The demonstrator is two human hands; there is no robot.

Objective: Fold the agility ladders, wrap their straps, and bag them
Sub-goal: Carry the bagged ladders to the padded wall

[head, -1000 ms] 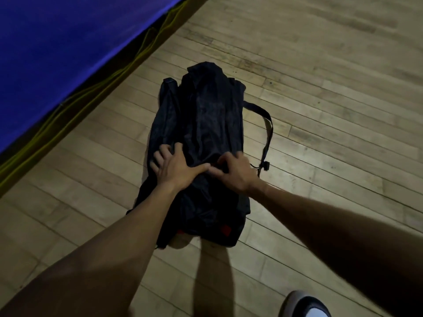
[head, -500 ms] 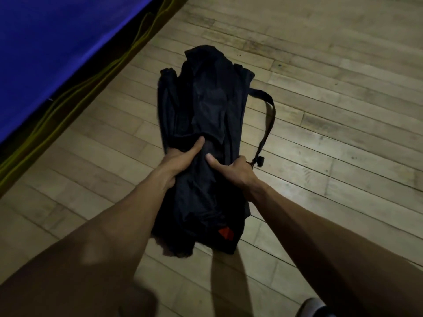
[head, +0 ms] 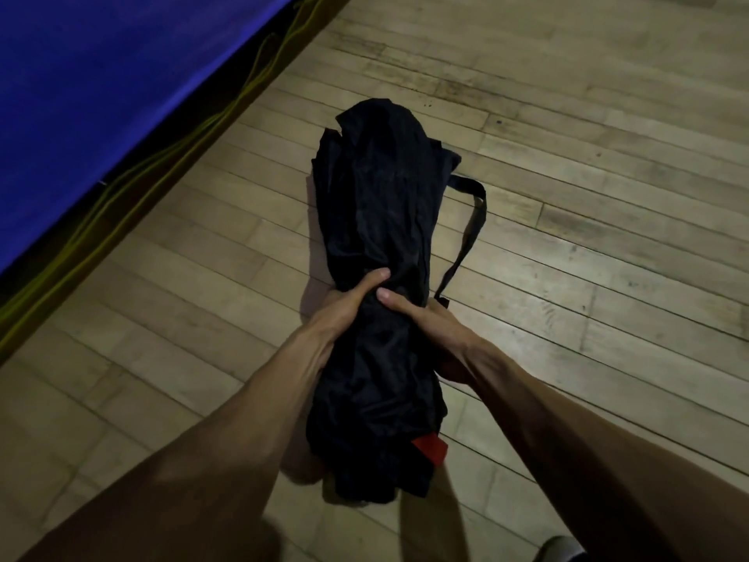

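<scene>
Both hands grip the black bag (head: 381, 221) — blue mat (head: 101, 95) lies well left.

The black bag (head: 381, 245) hides whatever it holds; only a small red patch (head: 430, 449) shows at its near end, perhaps part of a ladder, though the dim light leaves that unsure. The fingers of the left hand (head: 344, 306) and right hand (head: 421, 318) wrap under the fabric out of sight, so only the thumbs of each grip show. The blue mat (head: 121, 75) is cut off by the upper left of the frame, and a shoe (head: 561, 549) by the bottom edge.
</scene>
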